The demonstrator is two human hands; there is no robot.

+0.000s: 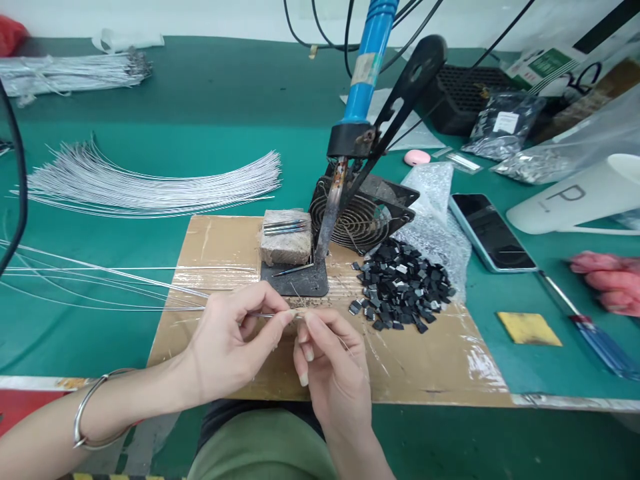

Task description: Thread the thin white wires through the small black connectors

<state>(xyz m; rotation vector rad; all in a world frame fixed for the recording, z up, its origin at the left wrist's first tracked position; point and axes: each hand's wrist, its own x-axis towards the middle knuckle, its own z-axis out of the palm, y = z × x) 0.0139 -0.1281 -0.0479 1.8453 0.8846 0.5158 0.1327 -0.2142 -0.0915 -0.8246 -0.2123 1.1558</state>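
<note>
My left hand (240, 333) pinches several thin white wires (187, 300) between thumb and fingers. Their long tails run off to the left edge. My right hand (333, 350) meets it fingertip to fingertip, closed on the wire ends, which the fingers mostly hide. A fine strand sticks out by the right fingers. Just beyond the hands, a soldering iron (327, 220) with a blue handle hangs tip down in a black holder. Its tip is over a dark plate (295, 283). On that plate sits a grey block (285, 247) with short metal pieces on top.
Cardboard (210, 240) lies under the work. At right are a pile of small black parts (403, 283), a fan (363, 213), a phone (493, 230), a yellow sponge (529, 329), a screwdriver (600, 343) and a white cup (580, 193). A fanned wire bundle (155, 183) lies at left.
</note>
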